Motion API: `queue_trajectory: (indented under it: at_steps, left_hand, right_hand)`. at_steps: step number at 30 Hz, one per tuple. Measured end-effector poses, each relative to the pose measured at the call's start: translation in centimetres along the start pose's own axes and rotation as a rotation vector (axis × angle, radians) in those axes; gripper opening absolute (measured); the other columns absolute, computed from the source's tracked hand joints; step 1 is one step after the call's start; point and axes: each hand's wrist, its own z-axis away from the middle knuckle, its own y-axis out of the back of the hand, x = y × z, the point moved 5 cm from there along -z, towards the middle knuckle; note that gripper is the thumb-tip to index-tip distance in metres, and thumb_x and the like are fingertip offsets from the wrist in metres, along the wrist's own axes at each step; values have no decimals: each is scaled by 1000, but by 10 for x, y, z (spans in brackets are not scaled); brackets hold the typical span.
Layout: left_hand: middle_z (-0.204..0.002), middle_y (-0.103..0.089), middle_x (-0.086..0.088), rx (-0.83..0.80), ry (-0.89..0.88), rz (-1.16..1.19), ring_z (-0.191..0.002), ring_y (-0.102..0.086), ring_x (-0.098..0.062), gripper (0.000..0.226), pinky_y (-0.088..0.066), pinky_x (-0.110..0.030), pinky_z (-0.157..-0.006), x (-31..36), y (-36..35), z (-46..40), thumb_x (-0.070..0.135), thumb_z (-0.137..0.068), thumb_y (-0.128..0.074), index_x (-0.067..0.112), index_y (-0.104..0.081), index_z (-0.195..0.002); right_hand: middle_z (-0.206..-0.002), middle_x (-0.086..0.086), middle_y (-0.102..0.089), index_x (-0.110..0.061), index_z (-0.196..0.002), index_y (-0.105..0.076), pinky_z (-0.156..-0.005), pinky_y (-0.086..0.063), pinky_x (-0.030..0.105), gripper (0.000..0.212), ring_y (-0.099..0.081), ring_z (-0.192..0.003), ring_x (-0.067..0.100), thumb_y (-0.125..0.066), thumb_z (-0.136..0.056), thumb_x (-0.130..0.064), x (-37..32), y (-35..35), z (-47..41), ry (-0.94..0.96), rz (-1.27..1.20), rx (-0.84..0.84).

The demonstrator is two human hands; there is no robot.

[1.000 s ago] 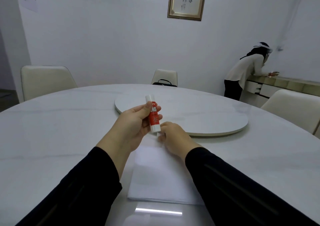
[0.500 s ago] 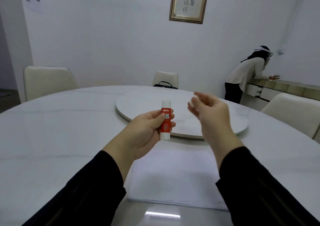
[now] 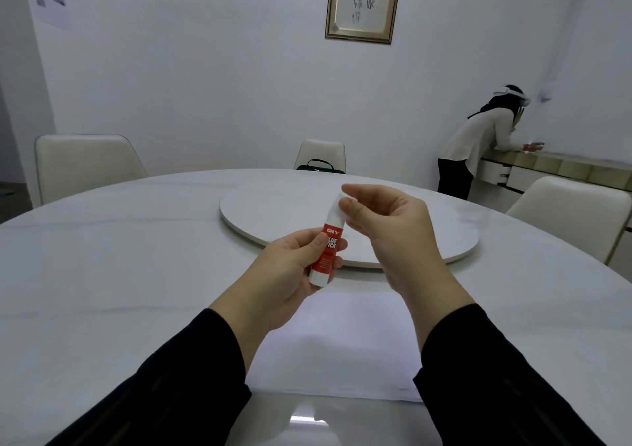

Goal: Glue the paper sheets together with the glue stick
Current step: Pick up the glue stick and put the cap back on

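Uncapping step: left hand (image 3: 287, 274) grips the glue stick (image 3: 327, 247) upright above the desk (image 3: 102, 274), right hand (image 3: 386, 230) pinches its white cap (image 3: 337, 206). Paper sheets (image 3: 342, 343) lie flat below, unglued. Next, likely pull the cap off without tilting the stick.

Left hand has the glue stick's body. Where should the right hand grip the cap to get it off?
Pinch the white cap from above with the right hand, fingers either side. The glue stick stands nearly upright, its red body filled by the left hand.
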Motion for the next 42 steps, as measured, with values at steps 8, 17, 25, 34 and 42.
queue_trajectory:
  at_steps: [8,17,25,34,42]
  left_hand:
    - [-93,-72,-3,47,-1,-54,-81,-63,-17,25,-49,-30,-69,0,1,1,20,-95,-49,8,-63,-111]
    - [-81,-73,2,152,-56,-102,-70,-60,-15,23,-47,-32,-67,4,2,3,15,-94,-51,6,-64,-111]
    - [-99,-68,-13,116,-33,-36,-91,-63,-23,28,-47,-40,-93,-7,4,-8,12,-94,-51,-1,-56,-119]
    - [-84,-59,17,196,-51,-1132,-74,-56,2,17,-39,-8,-53,0,44,-11,19,-72,-79,24,-67,-82]
    - [-89,-55,7,62,18,-1537,-83,-50,-10,32,-37,-19,-72,-9,40,-10,30,-70,-80,23,-73,-100]
  right_hand:
    - [-83,1,-75,-22,-88,-74,-80,-58,32,11,-71,-83,16,-72,-80,-14,10,-5,5,-21,74,-57]
    - [-70,1,-66,-23,-77,-74,-72,-57,43,17,-58,-63,18,-62,-89,-20,9,-17,8,34,71,-8]
    - [-79,-6,-69,-20,-113,-64,-56,-47,10,33,-65,-66,-1,-69,-82,-9,37,-14,4,-83,82,-72]
    - [-92,-4,-66,-29,-100,-63,-80,-54,30,28,-64,-88,16,-64,-84,-6,73,-3,-4,-101,315,28]
    - [-91,-9,-64,-34,-99,-60,-86,-54,35,29,-62,-85,9,-65,-84,-9,94,-13,-13,-124,385,-42]
